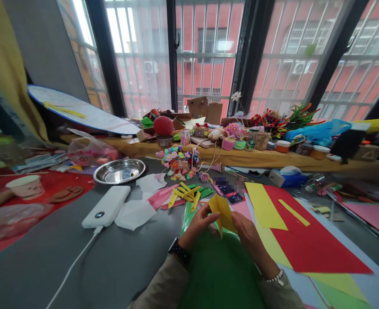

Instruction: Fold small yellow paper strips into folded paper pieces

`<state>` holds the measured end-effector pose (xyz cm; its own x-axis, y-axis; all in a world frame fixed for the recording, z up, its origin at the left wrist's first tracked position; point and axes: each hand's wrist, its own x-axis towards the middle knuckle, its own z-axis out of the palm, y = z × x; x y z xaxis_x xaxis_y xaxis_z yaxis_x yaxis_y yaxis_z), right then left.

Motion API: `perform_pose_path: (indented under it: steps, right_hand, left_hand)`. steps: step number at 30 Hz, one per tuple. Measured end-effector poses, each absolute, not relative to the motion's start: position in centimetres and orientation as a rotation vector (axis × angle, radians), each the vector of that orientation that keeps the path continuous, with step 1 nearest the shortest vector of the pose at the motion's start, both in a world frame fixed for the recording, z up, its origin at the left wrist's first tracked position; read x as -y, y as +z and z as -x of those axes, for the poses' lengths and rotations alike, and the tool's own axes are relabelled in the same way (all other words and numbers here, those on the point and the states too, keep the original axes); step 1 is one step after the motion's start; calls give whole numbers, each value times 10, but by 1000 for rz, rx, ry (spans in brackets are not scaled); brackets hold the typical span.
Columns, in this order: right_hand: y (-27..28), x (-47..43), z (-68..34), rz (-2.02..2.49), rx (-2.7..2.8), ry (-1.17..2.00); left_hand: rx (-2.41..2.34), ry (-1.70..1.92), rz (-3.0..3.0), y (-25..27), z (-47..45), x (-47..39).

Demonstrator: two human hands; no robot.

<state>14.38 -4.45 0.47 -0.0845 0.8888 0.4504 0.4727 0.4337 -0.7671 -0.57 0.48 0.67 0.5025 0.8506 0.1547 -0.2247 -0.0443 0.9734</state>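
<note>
Between my two hands is a folded piece of yellow paper (pixel 224 211), raised above the green surface (pixel 221 270) in front of me. My left hand (pixel 202 221), with a dark watch at the wrist, pinches its left side, the thumb lying on the front. Closed on the paper's right edge is my right hand (pixel 244 227), with a beaded bracelet on the wrist. Just beyond my left hand lies a small heap of folded yellow paper strips (pixel 186 194) on green and pink paper. A phone (pixel 229 191) rests behind the held paper.
Red paper (pixel 314 236) and yellow sheets (pixel 263 206) spread out at right. On the left are a white power bank (pixel 107 207) with a cable, a metal plate (pixel 119 171) and a paper cup (pixel 25 187). A bunch of colourful flowers (pixel 178 161) stands before the cluttered window ledge.
</note>
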Motion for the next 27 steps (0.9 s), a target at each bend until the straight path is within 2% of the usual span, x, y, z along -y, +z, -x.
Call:
perform_pose_path:
  steps: [6, 10, 19, 27]
  right_hand:
    - [1, 44, -144, 1299, 1633, 390]
    - [1, 46, -142, 1364, 1577, 336]
    - [4, 46, -142, 1377, 1550, 356]
    - [10, 50, -140, 1289, 1538, 199]
  left_hand:
    - [-602, 1018, -1470, 6, 3, 1]
    - [-796, 1035, -1633, 5, 0, 4]
    - [-1071, 1255, -1936, 10, -3, 5]
    - [-965, 1409, -2053, 18, -10, 19]
